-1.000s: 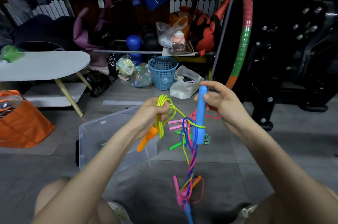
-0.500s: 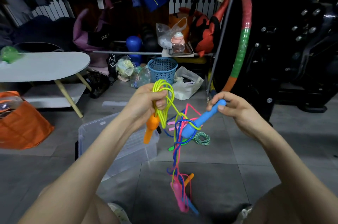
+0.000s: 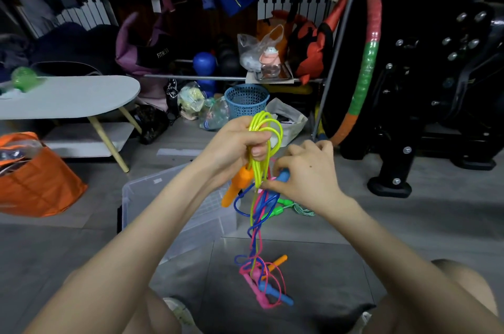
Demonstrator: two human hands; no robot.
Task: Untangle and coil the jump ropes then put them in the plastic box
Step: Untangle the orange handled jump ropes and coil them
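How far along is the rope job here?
Done: some yellow rope is looped in the left hand. In hand: the right hand grips a blue handle. Left: the blue and pink ropes hang knotted to the floor, a green rope lies there, and no rope shows in the plastic box.
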